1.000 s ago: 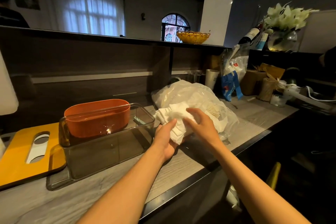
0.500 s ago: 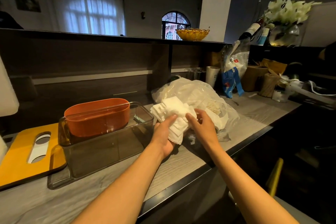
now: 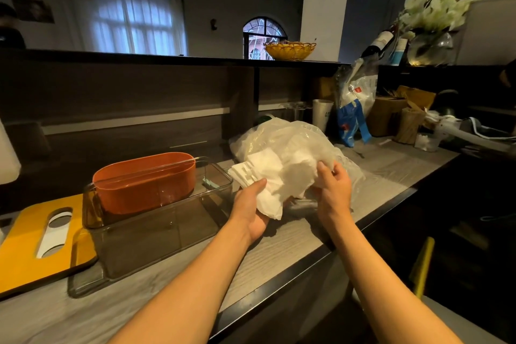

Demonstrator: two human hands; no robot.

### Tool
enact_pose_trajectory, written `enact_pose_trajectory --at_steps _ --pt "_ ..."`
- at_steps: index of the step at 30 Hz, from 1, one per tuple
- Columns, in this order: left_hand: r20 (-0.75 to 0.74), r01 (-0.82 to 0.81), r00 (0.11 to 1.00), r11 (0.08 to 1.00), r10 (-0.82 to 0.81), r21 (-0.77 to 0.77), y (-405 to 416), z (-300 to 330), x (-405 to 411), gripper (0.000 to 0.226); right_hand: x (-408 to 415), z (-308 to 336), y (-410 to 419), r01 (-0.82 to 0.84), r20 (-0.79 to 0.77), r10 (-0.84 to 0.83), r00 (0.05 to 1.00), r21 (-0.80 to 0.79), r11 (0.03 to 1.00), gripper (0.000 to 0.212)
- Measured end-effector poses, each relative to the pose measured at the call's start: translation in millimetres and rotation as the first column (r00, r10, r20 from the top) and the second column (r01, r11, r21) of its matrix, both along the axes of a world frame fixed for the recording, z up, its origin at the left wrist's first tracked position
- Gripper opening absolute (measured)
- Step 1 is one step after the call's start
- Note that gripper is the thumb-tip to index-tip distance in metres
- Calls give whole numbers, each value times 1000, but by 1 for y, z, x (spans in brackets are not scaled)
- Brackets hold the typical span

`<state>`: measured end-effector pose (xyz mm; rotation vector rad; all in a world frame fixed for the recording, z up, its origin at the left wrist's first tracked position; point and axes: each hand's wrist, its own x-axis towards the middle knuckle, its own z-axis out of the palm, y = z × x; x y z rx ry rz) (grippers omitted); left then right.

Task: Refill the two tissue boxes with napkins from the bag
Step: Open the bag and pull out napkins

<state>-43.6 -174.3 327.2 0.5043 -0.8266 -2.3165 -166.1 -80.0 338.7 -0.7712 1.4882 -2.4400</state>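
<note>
A crumpled translucent plastic bag lies on the grey wood-grain desk. A stack of white paper napkins sits at its mouth. Left of it, an orange oval tissue box stands inside a clear rectangular tissue box.

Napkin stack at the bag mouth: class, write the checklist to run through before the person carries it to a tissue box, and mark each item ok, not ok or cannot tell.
1. Left hand supports the napkin stack from below: ok.
2. Right hand has its fingers curled into the stack's right side: ok.
3. Stack free of the plastic bag: not ok, its right part lies against the bag's film.
4. Stack squared up: not ok, the sheets are fanned and crumpled.
5. Orange tissue box open on top, nothing seen inside: ok.
6. Orange box standing free: not ok, it sits inside the clear container.
</note>
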Motion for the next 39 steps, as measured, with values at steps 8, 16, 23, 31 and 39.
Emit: enact_pose_trajectory --at_steps 8,16,23,31,39 --pt "-21 21 1000 999 -20 36 2 3 2 44 14 4 -3 -174 -201 235 951 283 943 23" --pt "96 -31 995 998 37 -56 2 -1 -2 45 17 -3 -8 16 -401 160 902 402 916 17" --pt "50 2 999 998 1 -62 5 1 1 40 18 -2 -6 29 -390 140 910 398 917 22" --pt "4 10 1000 997 -10 -79 3 2 5 59 18 -9 -8 119 -551 168 817 447 886 12" --pt "72 -56 996 996 61 -63 0 -1 3 46 25 -4 -4 206 -691 211 691 468 859 37"
